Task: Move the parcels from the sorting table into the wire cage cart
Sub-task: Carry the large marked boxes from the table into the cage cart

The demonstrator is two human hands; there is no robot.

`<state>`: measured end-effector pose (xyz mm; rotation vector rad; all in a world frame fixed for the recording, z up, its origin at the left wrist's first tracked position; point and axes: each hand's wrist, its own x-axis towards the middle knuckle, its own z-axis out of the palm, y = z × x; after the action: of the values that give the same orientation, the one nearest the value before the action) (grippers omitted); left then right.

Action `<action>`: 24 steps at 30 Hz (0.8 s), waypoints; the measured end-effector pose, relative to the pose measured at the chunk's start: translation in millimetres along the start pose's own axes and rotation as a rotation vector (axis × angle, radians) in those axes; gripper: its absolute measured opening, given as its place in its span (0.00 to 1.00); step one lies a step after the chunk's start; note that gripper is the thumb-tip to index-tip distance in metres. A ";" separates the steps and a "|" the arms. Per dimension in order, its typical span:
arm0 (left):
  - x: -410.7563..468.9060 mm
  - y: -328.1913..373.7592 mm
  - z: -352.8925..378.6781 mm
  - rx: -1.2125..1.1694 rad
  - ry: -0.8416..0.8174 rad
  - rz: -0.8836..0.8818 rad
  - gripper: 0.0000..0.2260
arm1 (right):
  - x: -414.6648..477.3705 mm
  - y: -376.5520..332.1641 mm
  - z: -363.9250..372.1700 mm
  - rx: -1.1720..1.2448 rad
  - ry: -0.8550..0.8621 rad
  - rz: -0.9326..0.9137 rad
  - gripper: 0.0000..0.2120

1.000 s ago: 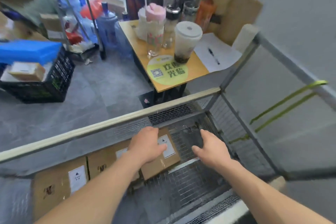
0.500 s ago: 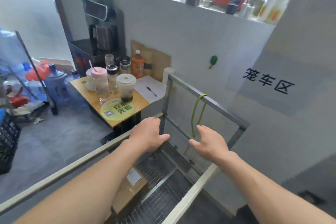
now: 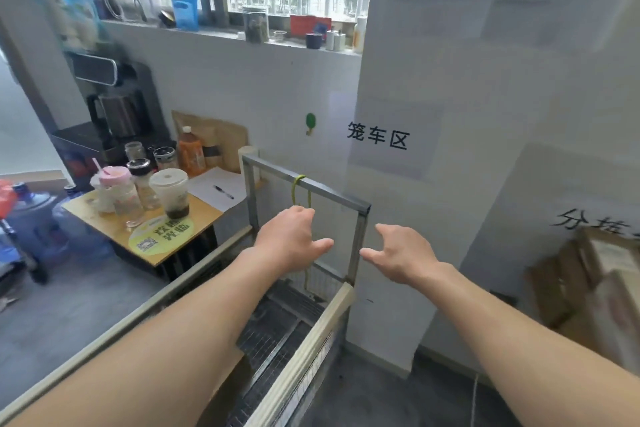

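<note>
The wire cage cart [image 3: 313,331] stands below me, its cream top rail running toward the grey end frame [image 3: 308,184] with a green strap looped over it. My left hand [image 3: 289,241] hovers above the cart's far end, fingers relaxed, holding nothing. My right hand [image 3: 403,255] is level with it, just right of the cart's corner post, also relaxed and empty. Brown cardboard parcels [image 3: 588,281] are stacked, blurred, at the right edge. My left forearm hides the parcels inside the cart.
A small wooden table [image 3: 152,229] with cups, jars, an orange bottle and a paper with a pen stands left of the cart. Water jugs [image 3: 31,218] sit on the floor at far left. A white wall with a sign is straight ahead.
Both hands have lifted out of the cart, leaving the parcel inside. My view has swung up and to the right, bringing the stacked parcels at the right edge into sight.
</note>
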<state>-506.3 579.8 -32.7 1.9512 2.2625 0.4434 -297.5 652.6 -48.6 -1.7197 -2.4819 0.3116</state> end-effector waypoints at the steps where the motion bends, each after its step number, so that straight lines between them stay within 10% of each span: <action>1: -3.0 9.8 0.3 -0.001 -0.002 0.014 0.33 | -7.3 6.6 -4.0 0.007 0.010 0.011 0.28; 24: -75.5 142.6 18.6 -0.064 -0.145 0.478 0.33 | -220.5 81.9 -55.4 -0.055 0.165 0.496 0.30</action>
<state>-354.0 526.2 -15.4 2.3967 1.6651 0.3950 -133.4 480.2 -6.8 -2.2663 -1.9417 0.1306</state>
